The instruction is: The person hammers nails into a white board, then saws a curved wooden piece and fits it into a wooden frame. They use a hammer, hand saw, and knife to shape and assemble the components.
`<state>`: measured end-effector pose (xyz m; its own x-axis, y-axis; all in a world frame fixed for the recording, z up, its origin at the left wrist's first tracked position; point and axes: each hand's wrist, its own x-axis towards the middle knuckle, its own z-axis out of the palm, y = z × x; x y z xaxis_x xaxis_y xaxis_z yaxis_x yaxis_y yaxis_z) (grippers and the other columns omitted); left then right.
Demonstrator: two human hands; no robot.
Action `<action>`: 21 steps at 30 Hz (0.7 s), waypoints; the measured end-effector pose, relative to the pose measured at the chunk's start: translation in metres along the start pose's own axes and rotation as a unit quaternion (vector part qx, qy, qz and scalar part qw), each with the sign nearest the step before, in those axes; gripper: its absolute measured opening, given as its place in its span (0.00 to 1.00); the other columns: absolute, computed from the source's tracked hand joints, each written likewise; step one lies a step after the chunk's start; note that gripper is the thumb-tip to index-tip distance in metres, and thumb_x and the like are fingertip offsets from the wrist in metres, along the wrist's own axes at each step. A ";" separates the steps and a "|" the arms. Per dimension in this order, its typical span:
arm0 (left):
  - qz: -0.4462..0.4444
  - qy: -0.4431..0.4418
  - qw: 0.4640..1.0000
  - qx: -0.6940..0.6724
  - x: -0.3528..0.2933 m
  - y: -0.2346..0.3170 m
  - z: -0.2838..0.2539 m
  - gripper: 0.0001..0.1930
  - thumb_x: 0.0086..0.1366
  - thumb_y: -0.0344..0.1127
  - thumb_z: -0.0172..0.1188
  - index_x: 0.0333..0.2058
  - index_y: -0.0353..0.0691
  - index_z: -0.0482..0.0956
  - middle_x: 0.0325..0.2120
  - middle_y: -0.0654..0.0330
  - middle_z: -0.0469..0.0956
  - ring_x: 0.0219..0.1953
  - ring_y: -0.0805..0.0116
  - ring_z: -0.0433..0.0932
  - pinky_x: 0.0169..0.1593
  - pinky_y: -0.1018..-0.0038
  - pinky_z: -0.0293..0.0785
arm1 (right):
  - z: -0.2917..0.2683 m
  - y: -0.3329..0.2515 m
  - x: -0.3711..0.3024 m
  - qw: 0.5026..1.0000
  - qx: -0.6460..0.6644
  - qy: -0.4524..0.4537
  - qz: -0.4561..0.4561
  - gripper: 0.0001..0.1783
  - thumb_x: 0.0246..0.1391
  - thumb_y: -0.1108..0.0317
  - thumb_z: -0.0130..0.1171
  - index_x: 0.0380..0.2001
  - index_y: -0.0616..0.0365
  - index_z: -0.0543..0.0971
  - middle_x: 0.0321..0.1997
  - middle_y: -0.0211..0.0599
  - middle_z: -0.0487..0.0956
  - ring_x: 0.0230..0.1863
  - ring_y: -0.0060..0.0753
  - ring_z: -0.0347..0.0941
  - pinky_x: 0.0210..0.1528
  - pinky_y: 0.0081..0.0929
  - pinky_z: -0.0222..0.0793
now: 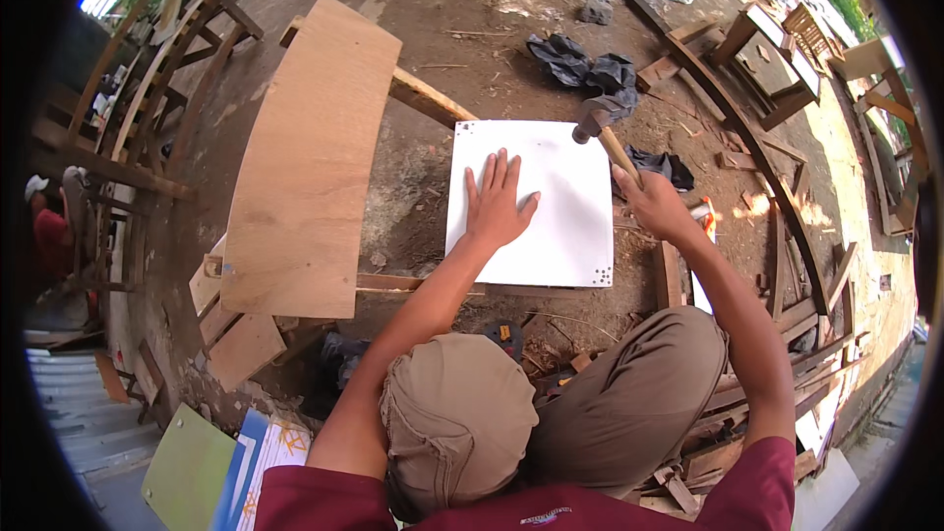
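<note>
My left hand [500, 208] lies flat with fingers spread on a white square board [567, 221]. Small dark dots mark the board's upper left and lower right corners. The fingers of my right hand [655, 206] wrap round the wooden handle of a hammer [617, 150], near the board's right edge. The hammer's dark head is raised toward the upper right part of the board; whether it touches the board I cannot tell. Under the board, partly hidden, a wooden bar [433, 98] sticks out at the upper left.
A large plywood panel [307, 157] lies to the left. Black plastic scraps [590, 69] lie beyond the board. A long dark curved strip [733, 118] and wood offcuts [708, 462] are on the right. Wooden frames [172, 69] stand at far left, near another person [51, 236].
</note>
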<state>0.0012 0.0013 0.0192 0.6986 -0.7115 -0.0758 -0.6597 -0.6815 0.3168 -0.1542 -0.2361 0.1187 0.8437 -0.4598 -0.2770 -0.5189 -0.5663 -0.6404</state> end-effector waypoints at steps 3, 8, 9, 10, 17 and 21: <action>-0.012 -0.181 0.955 -0.233 -0.005 0.006 -0.083 0.35 0.71 0.61 0.55 0.57 0.29 0.78 0.54 0.37 0.79 0.60 0.45 0.77 0.63 0.52 0.71 | 0.000 -0.039 -0.014 0.995 0.084 -0.052 0.006 0.34 0.70 0.38 0.47 0.31 0.63 0.76 0.22 0.32 0.73 0.20 0.24 0.71 0.23 0.29 0.68; 0.091 0.053 0.969 -0.223 -0.068 0.029 -0.278 0.33 0.73 0.60 0.54 0.59 0.35 0.77 0.55 0.46 0.80 0.60 0.56 0.77 0.64 0.60 0.71 | 0.028 -0.112 -0.001 0.980 0.174 -0.090 -0.026 0.29 0.71 0.40 0.48 0.31 0.58 0.71 0.18 0.23 0.68 0.15 0.18 0.65 0.15 0.24 0.60; 0.090 0.117 0.978 -0.151 -0.076 0.024 -0.306 0.32 0.72 0.60 0.54 0.60 0.37 0.76 0.56 0.46 0.79 0.61 0.55 0.76 0.65 0.58 0.69 | 0.037 -0.127 0.007 0.985 0.147 -0.086 -0.043 0.29 0.71 0.40 0.48 0.31 0.58 0.71 0.18 0.24 0.68 0.15 0.19 0.65 0.14 0.25 0.60; 0.067 0.202 0.976 -0.046 -0.070 0.013 -0.315 0.33 0.71 0.61 0.55 0.61 0.39 0.75 0.57 0.46 0.78 0.61 0.52 0.77 0.65 0.56 0.69 | 0.041 -0.129 0.015 0.989 0.116 -0.074 -0.049 0.29 0.72 0.41 0.47 0.30 0.57 0.71 0.18 0.25 0.69 0.14 0.19 0.66 0.13 0.26 0.61; -0.278 0.164 0.925 0.199 -0.047 -0.095 -0.318 0.45 0.60 0.66 0.64 0.65 0.37 0.67 0.57 0.43 0.78 0.60 0.45 0.77 0.63 0.53 0.72 | 0.079 -0.136 0.061 0.991 0.050 -0.079 -0.092 0.33 0.71 0.39 0.46 0.28 0.62 0.73 0.19 0.37 0.75 0.18 0.31 0.75 0.16 0.32 0.71; -0.241 0.154 0.941 0.179 -0.055 -0.132 -0.323 0.44 0.56 0.62 0.71 0.61 0.34 0.72 0.54 0.41 0.79 0.58 0.46 0.79 0.59 0.54 0.76 | 0.088 -0.103 0.065 0.980 0.143 -0.129 -0.058 0.32 0.69 0.37 0.49 0.30 0.59 0.72 0.20 0.32 0.72 0.17 0.25 0.70 0.13 0.26 0.63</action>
<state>0.1398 0.1859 0.2868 0.9515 -0.2591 0.1659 -0.2582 -0.9657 -0.0272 -0.0339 -0.1475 0.1040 0.9204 -0.1947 -0.3391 -0.3892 -0.3725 -0.8425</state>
